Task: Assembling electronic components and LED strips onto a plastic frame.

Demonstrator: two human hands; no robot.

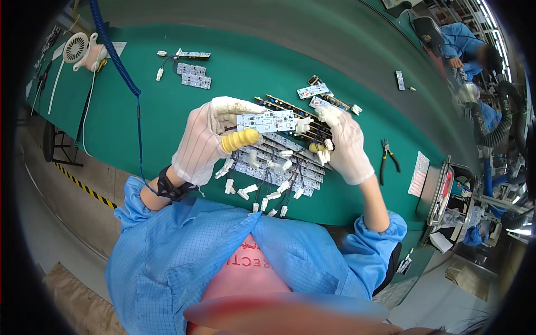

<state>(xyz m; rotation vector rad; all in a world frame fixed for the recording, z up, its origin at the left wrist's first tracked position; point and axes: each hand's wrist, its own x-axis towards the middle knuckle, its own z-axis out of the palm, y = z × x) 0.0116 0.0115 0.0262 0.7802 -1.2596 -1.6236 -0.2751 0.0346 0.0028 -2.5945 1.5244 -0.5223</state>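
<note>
- Two gloved hands meet near the centre of the frame, and between them we see a small white circuit board [266, 121] held up above the green mat [167, 123].
- We read the board's long axis as running left to right across the picture, nearly level, with its right end a touch higher; its component face is turned toward us.
- The board's left end sits in our left hand [207, 139], and its right end reaches toward our right hand [345, 146], so it spans the gap between the two.
- Our left hand is curled closed around the board's left end, thumb on top, with a yellow finger cot [240, 140] just under the board's lower edge.
- Our right hand is partly closed, its fingertips pinched on a small white connector [304, 124] at the board's right end; a second yellow cot shows lower on that hand.
- Just below and behind the held board, we see a pile of similar boards [279, 162] with white plugs on short wires, lying on the mat.
- Toward the upper left of the frame lie a few more boards [194, 75], well apart from our hands.
- Right of our right hand, a pair of pliers [387, 158] lies on the mat.
- A blue coiled cord [114, 56] runs down from the upper left to a black wrist strap [168, 187] on our left wrist.
</note>
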